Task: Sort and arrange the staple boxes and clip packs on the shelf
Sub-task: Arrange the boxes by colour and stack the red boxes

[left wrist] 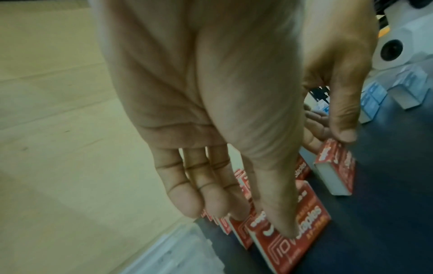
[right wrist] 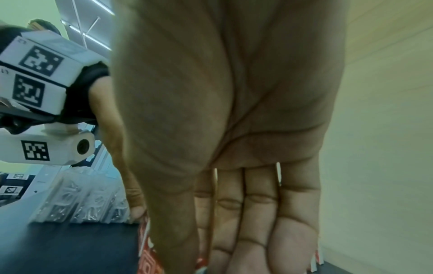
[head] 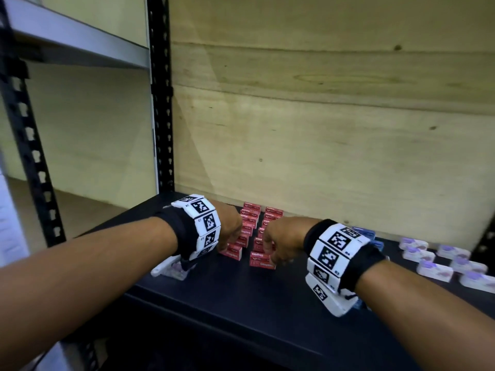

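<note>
Left grip: left hand has its fingers straight and close together, pointing down onto the left column of red staple boxes; the tips touch the near boxes and nothing is wrapped or pinched.
Clear packs: a few clear clip packs stand just left of the left wrist, near the front of the black shelf.
Red boxes: two columns run from the shelf's front toward the wooden back panel, side by side with a narrow gap between them.
Right grip: right hand rests on the near end of the right column, fingers long and flat against the boxes; whether the thumb nips a box I cannot tell, as the fingertips are cut off in the right wrist view.
Blue boxes: a small group of blue boxes sits behind the right wrist.
Purple packs: purple-and-white clip packs lie in rows at the right end, well apart from the red ones.
Step in hand: squaring up the two red columns, by my reading.
Doing it well: press evenly with flat fingers from both sides, push low so boxes slide and don't tip, and keep the front edges level.
</note>
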A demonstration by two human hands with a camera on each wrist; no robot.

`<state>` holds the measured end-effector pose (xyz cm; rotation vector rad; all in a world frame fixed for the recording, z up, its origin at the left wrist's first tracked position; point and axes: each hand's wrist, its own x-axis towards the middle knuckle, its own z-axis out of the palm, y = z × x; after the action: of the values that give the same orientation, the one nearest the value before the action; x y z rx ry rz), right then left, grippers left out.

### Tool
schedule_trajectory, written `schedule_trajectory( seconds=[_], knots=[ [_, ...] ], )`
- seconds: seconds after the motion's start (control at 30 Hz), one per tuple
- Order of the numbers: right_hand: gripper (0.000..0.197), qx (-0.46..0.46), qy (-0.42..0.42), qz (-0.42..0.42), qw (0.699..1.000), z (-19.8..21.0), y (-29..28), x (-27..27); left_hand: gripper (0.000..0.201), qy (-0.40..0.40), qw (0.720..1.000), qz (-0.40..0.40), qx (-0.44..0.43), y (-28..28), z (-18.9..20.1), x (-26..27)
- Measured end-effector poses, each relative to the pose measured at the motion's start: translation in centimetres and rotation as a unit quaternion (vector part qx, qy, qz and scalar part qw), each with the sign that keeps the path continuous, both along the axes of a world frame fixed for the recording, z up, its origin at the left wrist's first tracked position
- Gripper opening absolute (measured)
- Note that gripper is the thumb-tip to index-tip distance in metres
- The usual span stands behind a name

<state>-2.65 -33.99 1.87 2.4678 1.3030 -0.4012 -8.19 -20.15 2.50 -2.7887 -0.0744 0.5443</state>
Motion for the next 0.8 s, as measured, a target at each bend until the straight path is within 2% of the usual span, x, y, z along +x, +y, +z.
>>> schedule_trajectory(
  seconds=[0.07, 0.17, 0.23, 0.47, 0.67, 0.8],
  knots=[
    [0.026, 0.0, -0.013, 0.01, 1.0, 0.0, -0.5, -0.4, 0.032, -0.007, 1.0, -0.004, -0.003, -0.4, 0.1, -0.5],
    [0.025, 0.057, -0.036, 0.015, 0.998, 0.0, -1.3, -0.8, 0.029, -0.031, 0.999, -0.002, -0.033, -0.5, 0.1, -1.5],
    [0.023, 0.043, -0.039, 0.011, 0.998, 0.0, -1.9, -1.4, 0.026, -0.05, 0.998, -0.001, -0.047, -0.6, 0.0, -2.2],
    [0.01, 0.139, -0.01, -0.047, 0.989, -0.7, -4.8, -4.3, 0.023, -0.108, 0.986, -0.041, -0.116, -0.2, -1.1, -6.1],
    [0.01, 0.224, 0.009, -0.11, 0.968, -2.8, -6.1, -6.8, 0.025, -0.167, 0.957, -0.078, -0.223, 1.3, -5.1, -8.6],
    [0.01, 0.318, 0.054, -0.146, 0.935, -4.7, -7.4, -7.3, 0.023, -0.21, 0.93, -0.095, -0.285, 2.0, -7.0, -9.6]
  ],
)
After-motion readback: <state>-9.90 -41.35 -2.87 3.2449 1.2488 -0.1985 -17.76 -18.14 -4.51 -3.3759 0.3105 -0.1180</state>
